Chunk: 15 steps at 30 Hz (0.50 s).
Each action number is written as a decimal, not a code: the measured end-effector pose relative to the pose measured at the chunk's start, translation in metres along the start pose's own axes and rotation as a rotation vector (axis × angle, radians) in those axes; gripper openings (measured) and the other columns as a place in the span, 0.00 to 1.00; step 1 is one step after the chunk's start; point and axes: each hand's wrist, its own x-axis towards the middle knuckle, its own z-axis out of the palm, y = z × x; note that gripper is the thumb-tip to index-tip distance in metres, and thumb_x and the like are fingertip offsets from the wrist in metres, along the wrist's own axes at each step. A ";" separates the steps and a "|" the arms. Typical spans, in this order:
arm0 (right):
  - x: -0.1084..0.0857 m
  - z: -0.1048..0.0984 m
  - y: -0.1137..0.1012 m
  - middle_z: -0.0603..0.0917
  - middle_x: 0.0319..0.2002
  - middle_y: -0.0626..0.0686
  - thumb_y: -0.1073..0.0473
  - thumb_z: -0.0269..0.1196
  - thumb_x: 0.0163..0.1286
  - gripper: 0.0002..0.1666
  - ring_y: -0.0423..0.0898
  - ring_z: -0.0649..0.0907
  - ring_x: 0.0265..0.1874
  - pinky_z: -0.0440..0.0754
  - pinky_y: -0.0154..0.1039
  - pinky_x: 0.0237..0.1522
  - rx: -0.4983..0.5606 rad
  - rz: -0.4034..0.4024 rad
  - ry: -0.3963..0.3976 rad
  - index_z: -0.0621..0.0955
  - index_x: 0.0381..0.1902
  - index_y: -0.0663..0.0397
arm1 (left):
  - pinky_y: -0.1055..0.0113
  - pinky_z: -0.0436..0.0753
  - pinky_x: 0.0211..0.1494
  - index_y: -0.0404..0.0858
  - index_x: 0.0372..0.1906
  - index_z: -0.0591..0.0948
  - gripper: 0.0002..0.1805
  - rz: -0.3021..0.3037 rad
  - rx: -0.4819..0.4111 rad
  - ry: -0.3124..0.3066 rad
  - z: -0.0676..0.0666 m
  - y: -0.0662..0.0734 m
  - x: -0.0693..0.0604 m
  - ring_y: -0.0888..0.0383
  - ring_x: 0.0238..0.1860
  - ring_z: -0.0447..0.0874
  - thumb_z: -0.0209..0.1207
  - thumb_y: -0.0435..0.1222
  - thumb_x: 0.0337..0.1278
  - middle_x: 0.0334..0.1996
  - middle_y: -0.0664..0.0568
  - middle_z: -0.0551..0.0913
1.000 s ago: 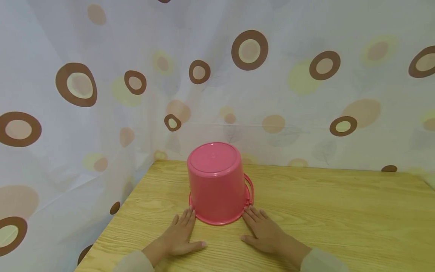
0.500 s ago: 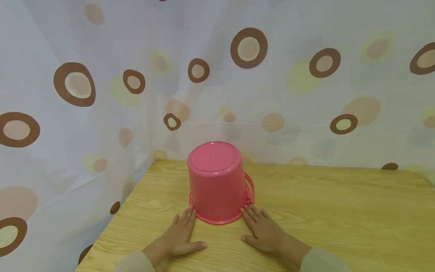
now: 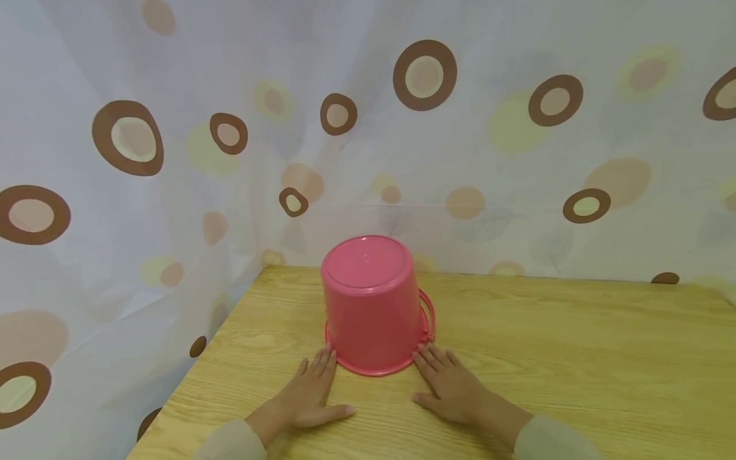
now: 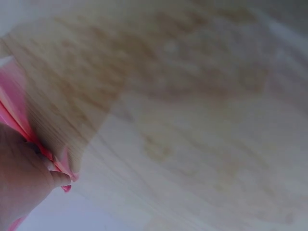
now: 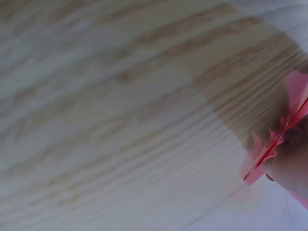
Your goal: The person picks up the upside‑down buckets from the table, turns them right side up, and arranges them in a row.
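An upside-down pink plastic bucket [image 3: 372, 319] stands on the wooden table [image 3: 575, 358] in the head view, its base facing up. Its pink handle [image 3: 430, 313] sticks out on the right. My left hand [image 3: 305, 393] lies on the tabletop with straight fingers, their tips at the bucket's front left rim. At the front right rim my right hand [image 3: 451, 386] lies the same way, fingertips by the handle's end. Both thumbs point inward, apart from the bucket. Each wrist view shows part of a hand beside the pink rim. What is under the bucket is hidden.
A white curtain [image 3: 489, 172] with brown, yellow and peach circles hangs behind the table and along its left side. The table's left edge runs down toward the lower left of the head view.
The head view has shifted slightly, so everything sits a little differently in it. Both hands and the bucket keep their places on the table.
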 end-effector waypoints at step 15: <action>-0.010 -0.003 0.006 0.59 0.69 0.67 0.41 0.49 0.69 0.41 0.64 0.57 0.69 0.55 0.64 0.65 0.025 0.000 0.019 0.61 0.67 0.68 | 0.40 0.49 0.70 0.27 0.71 0.48 0.56 0.022 -0.009 -0.009 -0.001 0.010 0.002 0.41 0.73 0.41 0.44 0.68 0.54 0.72 0.34 0.45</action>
